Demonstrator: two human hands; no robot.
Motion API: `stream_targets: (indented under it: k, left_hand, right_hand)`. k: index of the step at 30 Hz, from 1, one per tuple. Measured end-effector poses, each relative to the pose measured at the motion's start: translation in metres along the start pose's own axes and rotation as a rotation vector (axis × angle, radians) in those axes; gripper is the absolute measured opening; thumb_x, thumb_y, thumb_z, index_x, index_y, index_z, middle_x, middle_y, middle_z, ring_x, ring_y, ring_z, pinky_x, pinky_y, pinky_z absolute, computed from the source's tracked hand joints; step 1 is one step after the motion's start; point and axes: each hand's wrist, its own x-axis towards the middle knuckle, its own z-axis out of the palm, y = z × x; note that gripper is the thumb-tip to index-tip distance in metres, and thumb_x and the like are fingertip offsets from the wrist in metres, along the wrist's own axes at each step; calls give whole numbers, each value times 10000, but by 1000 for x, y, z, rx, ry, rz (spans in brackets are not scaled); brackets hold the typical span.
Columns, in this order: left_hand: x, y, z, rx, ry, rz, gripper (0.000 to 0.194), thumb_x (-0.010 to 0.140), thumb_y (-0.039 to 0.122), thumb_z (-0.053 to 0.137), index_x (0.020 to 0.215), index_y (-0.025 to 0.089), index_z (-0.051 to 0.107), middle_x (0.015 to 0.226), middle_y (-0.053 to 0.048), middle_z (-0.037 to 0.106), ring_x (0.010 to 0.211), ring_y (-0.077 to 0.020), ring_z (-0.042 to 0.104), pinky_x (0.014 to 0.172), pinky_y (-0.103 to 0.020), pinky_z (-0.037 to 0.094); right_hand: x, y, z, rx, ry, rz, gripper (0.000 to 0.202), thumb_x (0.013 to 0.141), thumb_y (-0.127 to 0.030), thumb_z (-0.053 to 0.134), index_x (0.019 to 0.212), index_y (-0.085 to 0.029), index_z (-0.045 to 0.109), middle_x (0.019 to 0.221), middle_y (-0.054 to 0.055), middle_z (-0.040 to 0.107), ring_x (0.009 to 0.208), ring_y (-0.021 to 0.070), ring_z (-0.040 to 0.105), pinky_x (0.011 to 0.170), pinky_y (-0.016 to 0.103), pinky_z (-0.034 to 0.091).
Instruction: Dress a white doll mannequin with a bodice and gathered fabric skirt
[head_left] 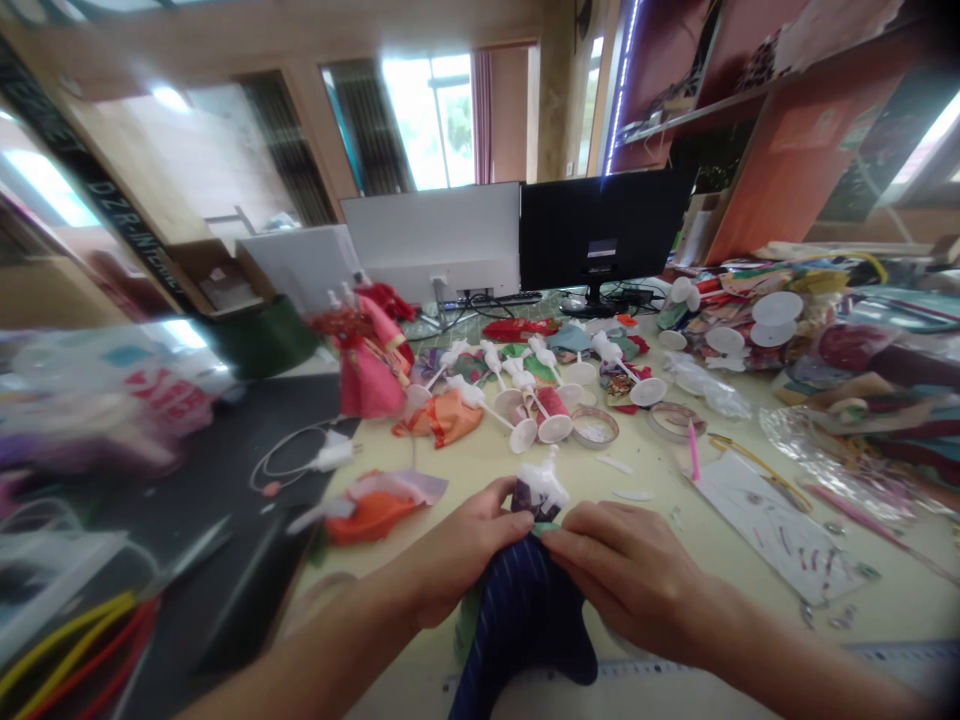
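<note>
In front of me is a miniature white dress form (547,482) with a dark patterned piece around its body. A dark blue striped doll skirt (529,610) hangs from its waist. My left hand (480,535) grips the waist from the left, thumb and fingers closed on it. On the other side, my right hand (619,555) pinches a light green band (544,528) at the skirt's top. Some green cloth shows behind the skirt's left edge. The stand below the skirt is hidden, and the fingertips partly cover the waist.
Several white dress-form stands (523,435) lie beyond my hands, near orange doll clothes (442,418). Pink dressed forms (371,360) stand at the back left. To the right are a paper with small trinkets (772,525) and a pink pen (693,450). A ruler (645,668) lies along the near edge.
</note>
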Motion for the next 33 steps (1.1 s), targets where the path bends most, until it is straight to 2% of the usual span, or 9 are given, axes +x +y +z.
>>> stream_targets:
  k: [13,18,22,26,33]
  left_hand:
    - [-1,5,8,34,26,4,443,828,257,546,1254,175,460,1133,-64,624,1077,-221,541,930,-316,380]
    - [-5,9,11,14,-14,-3,432,815,253,560,1234,194,474,1139,-47,611,1119,-224,503,940,-306,362]
    - [-5,6,10,-37,-62,-20,425,784,164,529,1205,193,485,1083,-33,600,1056,-206,516,910,-303,360]
    - [-3,0,9,-101,-113,-45,576,689,49,502,1238,209,440,1041,-18,584,981,-189,539,871,-300,359]
    - [-2,-9,10,-66,-57,7,598,689,34,509,1252,211,413,1055,-20,574,1002,-179,511,917,-299,338]
  right_hand:
    - [-1,2,2,14,47,37,154,897,-156,439,913,-184,589,746,24,579,617,126,498,573,246,368]
    - [1,3,1,73,33,116,145,895,-178,446,872,-187,589,721,18,555,611,125,500,560,246,367]
    - [2,3,0,125,23,142,143,893,-174,446,855,-181,583,721,17,543,608,122,497,547,243,361]
    - [2,4,0,168,-5,159,135,896,-184,451,844,-181,575,725,15,538,603,118,492,543,240,358]
    - [3,6,-1,221,-83,186,123,899,-203,466,880,-192,587,761,21,557,647,123,522,581,239,381]
